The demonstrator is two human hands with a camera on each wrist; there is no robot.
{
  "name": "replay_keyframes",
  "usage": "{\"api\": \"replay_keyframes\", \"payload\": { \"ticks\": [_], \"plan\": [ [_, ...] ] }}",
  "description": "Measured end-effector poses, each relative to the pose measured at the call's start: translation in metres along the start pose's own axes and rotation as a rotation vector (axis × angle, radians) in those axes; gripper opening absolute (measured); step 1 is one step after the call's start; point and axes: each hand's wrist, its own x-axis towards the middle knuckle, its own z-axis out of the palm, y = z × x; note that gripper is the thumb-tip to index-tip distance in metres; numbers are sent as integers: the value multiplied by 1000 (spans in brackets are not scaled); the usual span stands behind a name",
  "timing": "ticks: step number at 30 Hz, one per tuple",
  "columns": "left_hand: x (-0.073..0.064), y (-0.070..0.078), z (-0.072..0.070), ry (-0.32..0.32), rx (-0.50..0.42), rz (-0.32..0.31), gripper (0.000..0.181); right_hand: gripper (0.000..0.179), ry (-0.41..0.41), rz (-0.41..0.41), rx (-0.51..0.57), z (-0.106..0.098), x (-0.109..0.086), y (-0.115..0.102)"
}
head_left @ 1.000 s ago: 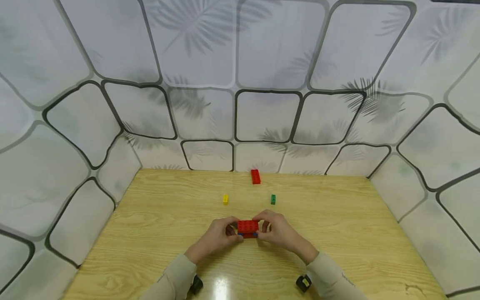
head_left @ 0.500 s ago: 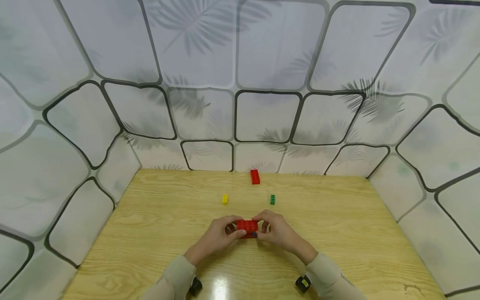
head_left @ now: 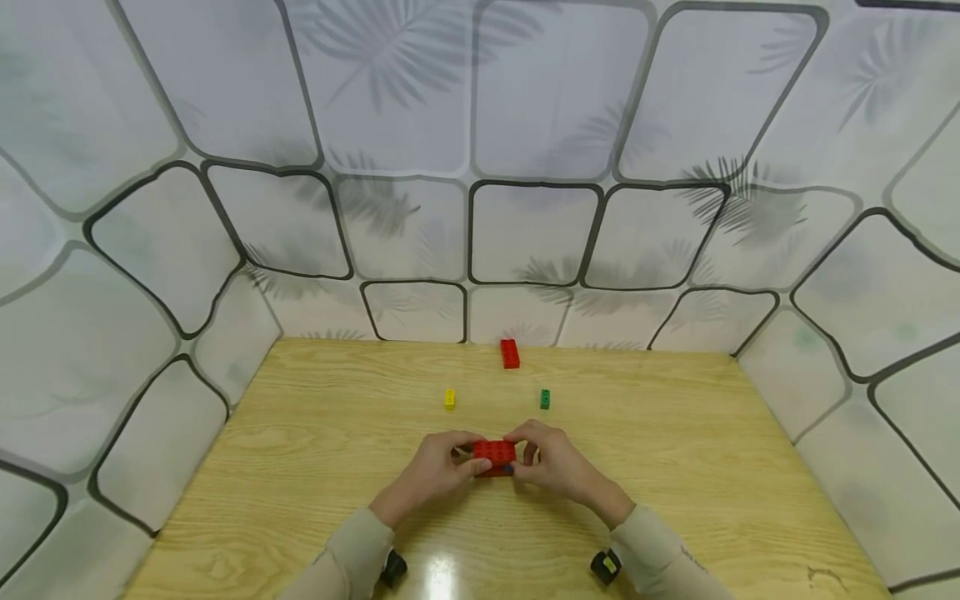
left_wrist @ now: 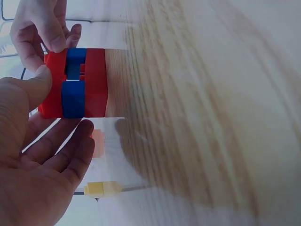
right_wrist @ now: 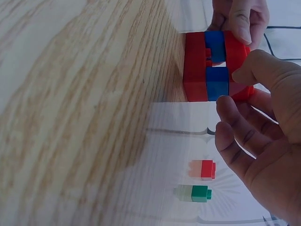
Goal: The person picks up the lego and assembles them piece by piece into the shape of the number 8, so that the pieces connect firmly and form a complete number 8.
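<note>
A stack of toy bricks stands on the table between both hands. Its top is a red brick point(head_left: 494, 452) with its studs up. Below it, one blue brick point(left_wrist: 73, 100) sits at the left end and another blue brick point(right_wrist: 217, 84) at the right end, with a gap between them. Both rest on a lower red brick point(left_wrist: 96, 84), which is on the wood. My left hand point(head_left: 438, 467) pinches the left end of the top red brick, thumb on its near side. Opposite it, my right hand point(head_left: 555, 462) pinches the right end the same way.
Beyond the hands lie a small yellow brick point(head_left: 450, 399) and a small green brick point(head_left: 545, 399). Another red brick point(head_left: 510, 354) is near the back edge of the wooden table point(head_left: 337, 400). Patterned white walls point(head_left: 420, 225) enclose the back and sides.
My left thumb has moved up and inward, from the left blue brick onto the near side of the top red brick. My right hand and the stack hold almost still.
</note>
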Motion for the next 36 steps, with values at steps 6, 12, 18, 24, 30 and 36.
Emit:
{"api": "replay_keyframes", "payload": {
  "ticks": [6, 12, 18, 24, 30, 36],
  "plan": [
    [0, 0, 0, 0, -10, -25, 34, 34, -10, 10, 9, 0, 0, 1],
    [0, -2, 0, -7, -23, -23, 34, 35, -14, 16, 45, 1, 0, 4],
    [-1, 1, 0, 10, 47, 27, 35, 35, -22, 50, 33, 4, 1, 6],
    [-2, 1, 1, 22, 16, 9, 38, 34, -27, 58, 21, 5, 2, 7],
    [-1, -3, 3, 6, -49, -55, 34, 33, -30, 52, 29, 4, 1, 7],
    [-1, 0, 1, 5, -39, -50, 36, 32, -26, 17, 40, 3, -1, 9]
  ]
}}
